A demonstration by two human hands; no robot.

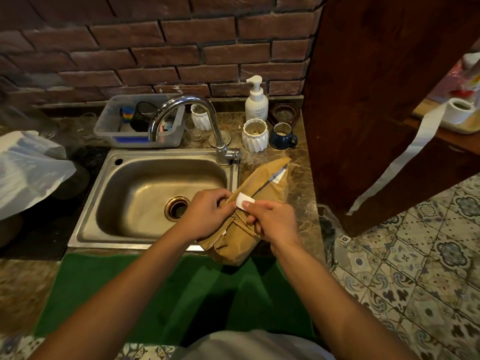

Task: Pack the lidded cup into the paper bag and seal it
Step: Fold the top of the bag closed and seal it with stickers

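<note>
Brick wall (181, 48) backs the marble counter (298, 178) I am watching, with a steel sink (145, 198) set into it.

My right hand (272, 222) pinches a small white sticker (242, 201) between thumb and forefinger, the other fingers curled under; the sticker sits on the folded edge of the paper bag (249, 216). My left hand (207, 214) grips the bag's gathered edge just beside it, fingers curled round the paper. The bag lies on its side across the counter's front edge, between sink and wooden post (376, 100), its near end overhanging the green mat (168, 294). A second white label (279, 175) shows farther up the bag; I cannot read anything on it. The cup is hidden; I can only see the bag bulging.

Behind, a white pump bottle (256, 100) carries small grey print too blurred to make out. Near it stand a ribbed white pot (255, 135), a dark blue mug (282, 136) and the chrome tap (197, 120). A clear plastic tub (140, 123) holds dark items I cannot identify. At right, a label roll (461, 110) trails a long white strip (405, 157) down past the post. A white plastic bag (28, 170) is cut off at the left edge.
</note>
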